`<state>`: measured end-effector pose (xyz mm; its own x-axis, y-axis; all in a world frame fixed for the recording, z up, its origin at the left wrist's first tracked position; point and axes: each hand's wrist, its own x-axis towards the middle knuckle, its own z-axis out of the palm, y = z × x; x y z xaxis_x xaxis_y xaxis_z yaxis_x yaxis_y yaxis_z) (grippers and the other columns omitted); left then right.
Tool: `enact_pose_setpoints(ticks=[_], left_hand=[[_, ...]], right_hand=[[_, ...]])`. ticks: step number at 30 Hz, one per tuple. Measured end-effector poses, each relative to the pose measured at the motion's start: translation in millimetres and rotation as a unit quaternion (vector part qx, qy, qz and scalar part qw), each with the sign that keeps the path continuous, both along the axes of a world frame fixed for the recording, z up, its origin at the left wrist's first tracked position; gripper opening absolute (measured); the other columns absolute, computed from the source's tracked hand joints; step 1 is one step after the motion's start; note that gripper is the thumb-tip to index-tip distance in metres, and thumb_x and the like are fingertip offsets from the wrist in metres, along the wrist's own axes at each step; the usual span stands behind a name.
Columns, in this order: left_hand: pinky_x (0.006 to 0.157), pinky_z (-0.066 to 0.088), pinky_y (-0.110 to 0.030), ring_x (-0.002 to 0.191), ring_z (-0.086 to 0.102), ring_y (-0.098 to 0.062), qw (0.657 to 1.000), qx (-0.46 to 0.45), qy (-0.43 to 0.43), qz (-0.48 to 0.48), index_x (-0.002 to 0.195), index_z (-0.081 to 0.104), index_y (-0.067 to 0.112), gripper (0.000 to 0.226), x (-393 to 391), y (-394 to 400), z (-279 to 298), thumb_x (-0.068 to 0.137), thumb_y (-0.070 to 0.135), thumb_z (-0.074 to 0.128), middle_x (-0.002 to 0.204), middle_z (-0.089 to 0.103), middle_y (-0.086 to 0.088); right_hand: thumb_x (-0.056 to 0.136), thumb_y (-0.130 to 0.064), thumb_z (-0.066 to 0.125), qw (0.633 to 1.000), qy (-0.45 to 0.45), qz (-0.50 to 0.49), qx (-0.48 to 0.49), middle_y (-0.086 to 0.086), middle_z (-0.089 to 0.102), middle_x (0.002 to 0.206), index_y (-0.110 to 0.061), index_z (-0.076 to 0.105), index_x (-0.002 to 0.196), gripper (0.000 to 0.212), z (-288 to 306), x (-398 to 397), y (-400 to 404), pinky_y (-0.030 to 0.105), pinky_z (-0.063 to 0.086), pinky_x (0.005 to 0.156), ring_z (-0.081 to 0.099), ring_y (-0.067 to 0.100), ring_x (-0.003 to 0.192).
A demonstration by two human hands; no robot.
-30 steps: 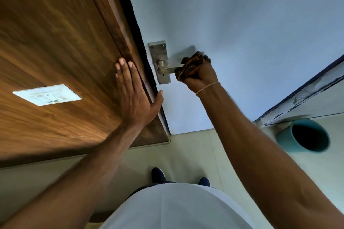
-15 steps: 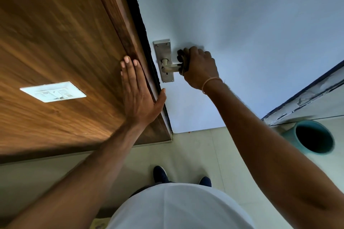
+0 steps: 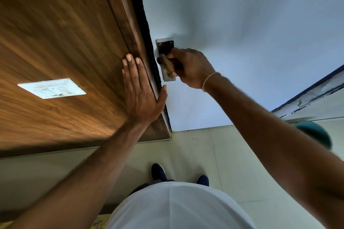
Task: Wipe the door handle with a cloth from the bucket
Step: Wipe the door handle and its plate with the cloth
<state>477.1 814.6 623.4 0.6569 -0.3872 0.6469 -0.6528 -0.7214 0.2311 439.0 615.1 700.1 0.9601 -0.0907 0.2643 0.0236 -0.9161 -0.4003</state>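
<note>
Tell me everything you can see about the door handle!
The handle looks like shiny silver metal. Its flat backplate stands upright on the pale door, close to the door's edge, with two small screws at the top. The lever sticking out of it is almost hidden, because the right hand is wrapped around it with a brownish cloth pressed against the metal. Only the top and bottom of the plate show. The left hand does not touch it; it rests flat on the wooden panel beside it.

Brushed metal handle plate (image 3: 164, 46) — dull sheen; brown woven cloth (image 3: 167, 65), matt; wood-grain wall panel (image 3: 55, 33), semi-gloss; smooth pale painted door (image 3: 242, 33); glossy floor tiles (image 3: 195, 154).
</note>
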Motion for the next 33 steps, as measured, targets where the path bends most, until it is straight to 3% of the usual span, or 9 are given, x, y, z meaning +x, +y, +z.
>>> enact_pose_setpoints(ticks=[3, 7, 12, 17, 20, 25, 30, 33], left_hand=[[0.134, 0.022, -0.058, 0.163, 0.017, -0.047, 1.0, -0.002, 0.0, -0.002, 0.165, 0.017, -0.009, 0.103, 1.0, 0.0, -0.4, 0.096, 0.043, 0.073, 0.172, 0.02, -0.035], [0.133, 0.023, -0.059, 0.163, 0.017, -0.046, 1.0, 0.003, 0.001, 0.002, 0.165, 0.018, -0.009, 0.1, 2.4, 2.6, -1.1, 0.098, 0.041, 0.073, 0.173, 0.019, -0.034], [0.133, 0.023, -0.059, 0.164, 0.016, -0.045, 1.0, 0.0, 0.004, -0.005, 0.165, 0.018, -0.008, 0.096, 0.7, 4.1, 2.2, 0.1, 0.038, 0.071, 0.173, 0.019, -0.033], [0.134, 0.022, -0.056, 0.164, 0.016, -0.044, 1.0, 0.002, 0.005, -0.006, 0.166, 0.017, -0.006, 0.095, 1.6, 6.3, 1.7, 0.1, 0.036, 0.071, 0.174, 0.019, -0.031], [0.135, 0.021, -0.055, 0.165, 0.014, -0.042, 1.0, 0.002, 0.002, -0.013, 0.167, 0.016, -0.005, 0.095, 2.2, 7.5, 1.6, 0.1, 0.036, 0.071, 0.174, 0.018, -0.03], [0.135, 0.022, -0.054, 0.165, 0.016, -0.041, 1.0, 0.002, 0.001, -0.02, 0.167, 0.016, -0.003, 0.091, 4.1, 11.0, 0.6, 0.102, 0.037, 0.066, 0.174, 0.02, -0.029], [0.135, 0.02, -0.056, 0.165, 0.015, -0.044, 0.999, -0.003, 0.015, -0.028, 0.166, 0.019, -0.006, 0.088, 1.4, 9.2, 3.6, 0.102, 0.033, 0.065, 0.174, 0.018, -0.03], [0.134, 0.022, -0.058, 0.165, 0.014, -0.044, 1.0, -0.001, 0.014, -0.026, 0.166, 0.018, -0.006, 0.09, 1.7, 9.0, 3.5, 0.102, 0.03, 0.069, 0.174, 0.018, -0.031]], right_hand=[[0.084, -0.016, 0.071, 0.994, -0.068, -0.024, -0.077, 0.011, 0.074, 0.102, -0.016, 0.073, 0.115, 0.03, -18.5, 3.1, 17.3, 0.043, 0.053, 0.079, 0.066, 0.038, 0.09], [0.086, -0.01, 0.069, 0.981, -0.118, -0.014, -0.154, 0.009, 0.071, 0.114, -0.021, 0.077, 0.121, 0.038, -40.4, 6.8, 25.9, 0.045, 0.05, 0.084, 0.065, 0.036, 0.102], [0.092, -0.006, 0.07, 0.973, -0.157, 0.046, -0.159, 0.008, 0.072, 0.126, -0.02, 0.074, 0.13, 0.041, -42.1, 0.5, 2.4, 0.043, 0.051, 0.087, 0.065, 0.036, 0.108], [0.092, -0.025, 0.07, 0.972, -0.172, -0.015, -0.16, 0.009, 0.076, 0.121, -0.014, 0.074, 0.126, 0.036, -45.1, -12.6, -15.8, 0.043, 0.052, 0.087, 0.069, 0.036, 0.104], [0.095, -0.023, 0.069, 0.964, -0.2, -0.026, -0.175, 0.009, 0.075, 0.119, -0.014, 0.074, 0.128, 0.035, -51.3, -2.7, 8.0, 0.043, 0.05, 0.089, 0.068, 0.035, 0.103], [0.097, -0.008, 0.059, 0.943, -0.228, 0.035, -0.241, 0.011, 0.073, 0.116, -0.016, 0.076, 0.123, 0.032, -55.3, 15.4, 17.6, 0.046, 0.051, 0.092, 0.067, 0.038, 0.104], [0.098, -0.009, 0.055, 0.891, -0.199, 0.152, -0.379, 0.0, 0.069, 0.09, -0.019, 0.077, 0.09, 0.026, -43.6, 37.5, 13.3, 0.043, 0.052, 0.099, 0.066, 0.032, 0.104], [0.101, -0.01, 0.052, 0.87, -0.197, 0.194, -0.409, -0.002, 0.07, 0.09, -0.022, 0.077, 0.092, 0.029, -42.5, 43.0, 8.0, 0.042, 0.052, 0.102, 0.064, 0.03, 0.109]])
